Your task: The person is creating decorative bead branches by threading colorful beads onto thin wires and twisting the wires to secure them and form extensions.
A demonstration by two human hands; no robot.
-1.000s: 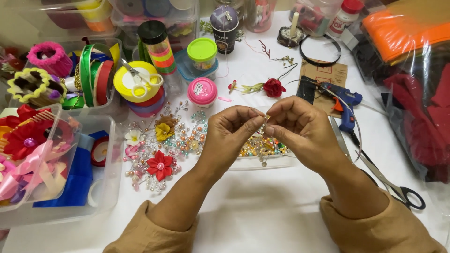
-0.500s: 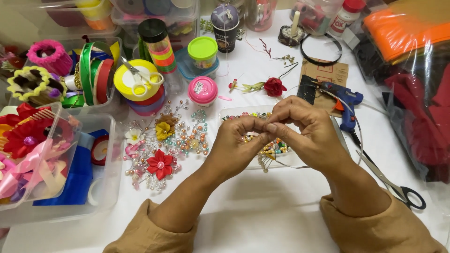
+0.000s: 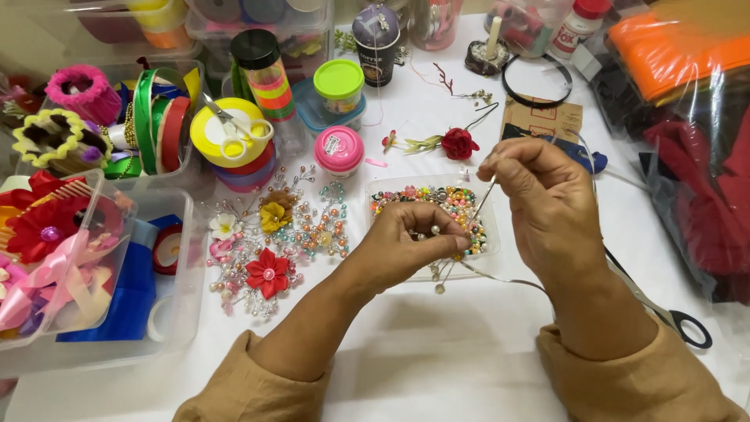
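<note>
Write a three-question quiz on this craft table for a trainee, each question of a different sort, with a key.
1. True or false: the left hand pinches a small beaded piece over the clear tray of beads.
2. What does the right hand hold between its fingers? A) a thin wire B) the scissors C) the red rose
3. Fill in: the small scissors at upper left lie on a ______ roll of ribbon.

Key:
1. True.
2. A: the thin wire runs from the fingertips down towards the left hand.
3. Yellow: they rest on the yellow roll.
</note>
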